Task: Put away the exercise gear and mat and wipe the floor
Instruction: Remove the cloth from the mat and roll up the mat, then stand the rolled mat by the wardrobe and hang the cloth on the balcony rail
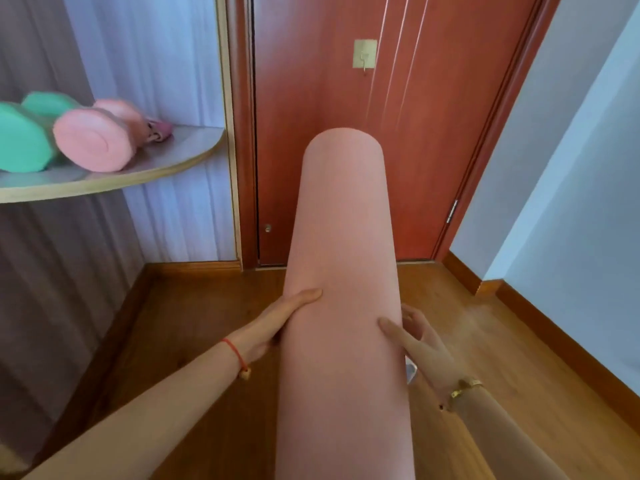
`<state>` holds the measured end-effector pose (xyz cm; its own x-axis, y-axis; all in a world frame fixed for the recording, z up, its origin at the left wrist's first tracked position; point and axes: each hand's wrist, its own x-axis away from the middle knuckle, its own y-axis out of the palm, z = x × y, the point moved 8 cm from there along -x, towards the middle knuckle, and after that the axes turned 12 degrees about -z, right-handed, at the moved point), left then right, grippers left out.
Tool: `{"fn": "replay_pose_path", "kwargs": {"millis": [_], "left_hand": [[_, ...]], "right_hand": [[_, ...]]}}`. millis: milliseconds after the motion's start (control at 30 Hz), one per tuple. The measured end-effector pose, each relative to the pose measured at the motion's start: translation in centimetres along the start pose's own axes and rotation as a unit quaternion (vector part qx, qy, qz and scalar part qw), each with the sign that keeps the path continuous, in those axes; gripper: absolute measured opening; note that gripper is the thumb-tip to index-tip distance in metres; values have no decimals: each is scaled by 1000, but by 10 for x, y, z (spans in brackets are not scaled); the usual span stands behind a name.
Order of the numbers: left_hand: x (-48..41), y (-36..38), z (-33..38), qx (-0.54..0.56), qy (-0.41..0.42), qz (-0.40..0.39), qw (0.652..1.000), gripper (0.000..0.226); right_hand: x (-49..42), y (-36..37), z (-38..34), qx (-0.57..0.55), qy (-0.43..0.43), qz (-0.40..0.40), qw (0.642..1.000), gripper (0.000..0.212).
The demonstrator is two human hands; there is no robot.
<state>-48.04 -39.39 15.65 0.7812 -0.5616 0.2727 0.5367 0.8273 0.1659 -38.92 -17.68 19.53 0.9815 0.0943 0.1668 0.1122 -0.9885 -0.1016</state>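
Left hand [277, 323] fingers [304, 296] lie straight, flat on the rolled mat's [343, 237] left flank. Right hand [420, 344] is spread wide, thumb on the front, the rest reaching behind; both press, neither wraps. Mat is held between the palms, top tilted toward the door [311, 81]; I judge an even squeeze keeps the roll tight until its hidden lower end meets the floor [207, 306].

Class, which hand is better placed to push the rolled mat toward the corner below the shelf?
Probably the right hand: it touches the rolled mat on the side away from the shelf.
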Motion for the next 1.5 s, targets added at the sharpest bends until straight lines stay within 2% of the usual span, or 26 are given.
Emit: {"fn": "replay_pose_path", "kwargs": {"millis": [100, 233, 367, 500, 667, 767, 933, 1067, 1167, 1300, 1367, 1433, 1500], "left_hand": [[8, -69, -6, 11, -4, 36, 999, 56], [25, -157, -32, 8, -22, 80, 997, 71], [43, -227, -67, 31, -52, 128, 990, 55], [59, -285, -94, 42, -58, 163, 984, 76], [74, -350, -114, 59, -56, 198, 977, 55], [81, -377, -124, 53, -78, 214, 972, 55], [92, -402, -145, 49, -113, 243, 962, 52], [92, -415, -159, 7, -105, 250, 962, 71], [91, -426, -170, -26, -102, 268, 958, 96], [93, -434, -179, -31, -131, 294, 946, 103], [94, -431, -172, -50, -145, 337, 929, 97], [97, -424, -154, -119, -147, 412, 891, 86], [92, -409, -123, -219, -89, 462, 855, 72]], "right_hand": [[-57, 54, 15, -5, 34, -28, 999, 87], [-112, 132, 41, 40, 70, -66, 995, 100], [-159, 199, 68, 53, 120, -119, 984, 96], [-198, 254, 92, 32, 133, -142, 980, 106], [-241, 322, 115, 1, 139, -175, 975, 96], [-256, 353, 129, -19, 150, -173, 973, 89], [-268, 386, 143, -28, 175, -188, 966, 88], [-265, 400, 164, -4, 206, -203, 957, 88], [-262, 400, 174, 32, 194, -187, 962, 85], [-262, 398, 174, 101, 173, -186, 962, 83], [-263, 393, 167, 138, 162, -186, 959, 80], [-264, 381, 159, 166, 152, -184, 957, 75], [-265, 358, 154, 184, 149, -167, 957, 73]]}}
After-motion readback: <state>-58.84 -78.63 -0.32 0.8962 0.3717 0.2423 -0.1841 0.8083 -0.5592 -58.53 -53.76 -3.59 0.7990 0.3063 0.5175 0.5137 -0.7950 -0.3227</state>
